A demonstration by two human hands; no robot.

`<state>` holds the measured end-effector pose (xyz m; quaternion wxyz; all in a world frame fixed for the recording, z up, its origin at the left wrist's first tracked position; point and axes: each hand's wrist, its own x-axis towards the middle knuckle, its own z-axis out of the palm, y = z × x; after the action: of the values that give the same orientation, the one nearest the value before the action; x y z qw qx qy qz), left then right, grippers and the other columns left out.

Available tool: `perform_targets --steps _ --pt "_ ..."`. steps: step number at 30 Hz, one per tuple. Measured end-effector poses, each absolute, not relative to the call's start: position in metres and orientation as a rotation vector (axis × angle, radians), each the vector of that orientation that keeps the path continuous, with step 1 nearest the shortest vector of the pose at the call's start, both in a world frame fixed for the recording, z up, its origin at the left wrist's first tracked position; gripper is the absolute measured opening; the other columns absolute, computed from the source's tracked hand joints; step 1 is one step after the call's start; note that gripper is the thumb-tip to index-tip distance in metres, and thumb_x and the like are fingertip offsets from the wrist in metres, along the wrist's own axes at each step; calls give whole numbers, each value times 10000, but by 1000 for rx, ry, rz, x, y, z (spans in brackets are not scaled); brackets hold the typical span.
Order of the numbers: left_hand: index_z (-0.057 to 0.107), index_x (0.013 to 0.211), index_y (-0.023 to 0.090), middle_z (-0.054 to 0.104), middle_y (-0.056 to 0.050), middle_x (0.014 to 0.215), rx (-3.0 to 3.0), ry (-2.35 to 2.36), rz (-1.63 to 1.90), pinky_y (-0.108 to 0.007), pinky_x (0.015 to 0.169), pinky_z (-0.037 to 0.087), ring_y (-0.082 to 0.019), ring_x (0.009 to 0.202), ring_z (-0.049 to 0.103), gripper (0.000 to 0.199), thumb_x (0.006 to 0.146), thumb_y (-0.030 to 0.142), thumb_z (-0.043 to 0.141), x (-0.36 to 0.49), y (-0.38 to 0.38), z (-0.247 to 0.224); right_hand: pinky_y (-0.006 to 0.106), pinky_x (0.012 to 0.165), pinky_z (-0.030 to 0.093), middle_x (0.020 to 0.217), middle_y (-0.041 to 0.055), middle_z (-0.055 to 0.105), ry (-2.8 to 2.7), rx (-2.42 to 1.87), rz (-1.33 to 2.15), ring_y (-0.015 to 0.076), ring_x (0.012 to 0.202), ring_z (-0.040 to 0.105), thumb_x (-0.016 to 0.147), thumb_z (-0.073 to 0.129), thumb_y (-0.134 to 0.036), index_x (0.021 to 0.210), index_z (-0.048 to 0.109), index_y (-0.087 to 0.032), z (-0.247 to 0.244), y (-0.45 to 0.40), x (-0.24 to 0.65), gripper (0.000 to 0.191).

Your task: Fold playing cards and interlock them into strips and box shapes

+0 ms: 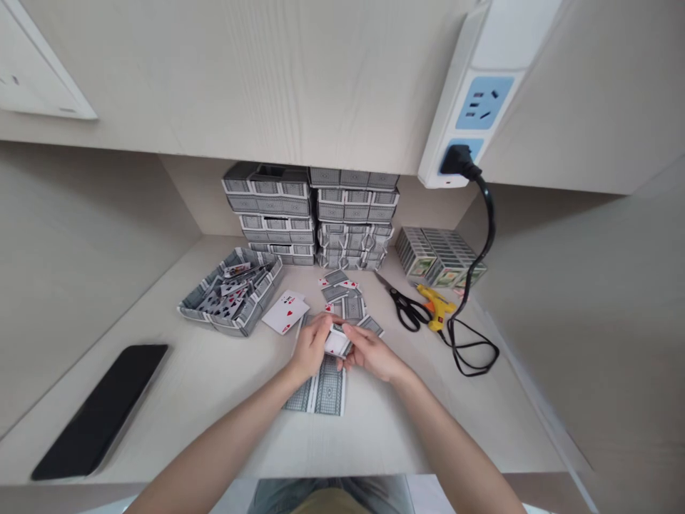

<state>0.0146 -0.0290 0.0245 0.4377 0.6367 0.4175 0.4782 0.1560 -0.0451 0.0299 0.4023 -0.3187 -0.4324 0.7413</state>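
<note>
forearms (pixel 235 428) are converging, left hand (pixel 312 346) and right hand (pixel 374 351) gripping playing cards (pixel 337 343); even pressure is likely helping alignment.

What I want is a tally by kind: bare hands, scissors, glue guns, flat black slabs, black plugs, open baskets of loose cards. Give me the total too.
Bare hands (left hand, right hand): 2
Scissors: 1
Yellow glue gun: 1
Flat black slab: 1
Black plug: 1
Open basket of loose cards: 1
Total: 7
</note>
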Motion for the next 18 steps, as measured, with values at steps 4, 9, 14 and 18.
perform_targets --steps 4,9,14,18 --pt "627 873 133 604 -42 548 1330 915 1025 -302 471 447 -177 495 568 543 836 544 274 18 -32 18 199 442 403 675 0 572 -1143 -827 1813 95 530 533 800 515 -456 987 568 -165 25 -45 155 350" --pt "586 982 130 615 -14 579 1286 928 954 -252 372 417 -138 393 538 465 755 523 486 18 -31 13 202 377 383 490 -35 537 -1343 -975 1550 94 388 480 835 428 -487 988 574 -166 19 -45 151 385" --pt "615 922 110 615 -21 548 1417 1033 954 -213 383 396 -126 427 542 471 789 522 429 19 -30 12 195 295 344 424 -46 538 -1425 -1029 1499 97 286 440 852 378 -496 1046 546 -170 22 -47 150 414" --pt "623 933 119 636 -28 582 1541 1101 967 -219 433 417 -130 466 560 482 822 512 367 20 -32 13 200 277 333 390 -49 508 -1434 -1085 1400 104 269 435 851 363 -506 992 565 -160 17 -50 146 425"
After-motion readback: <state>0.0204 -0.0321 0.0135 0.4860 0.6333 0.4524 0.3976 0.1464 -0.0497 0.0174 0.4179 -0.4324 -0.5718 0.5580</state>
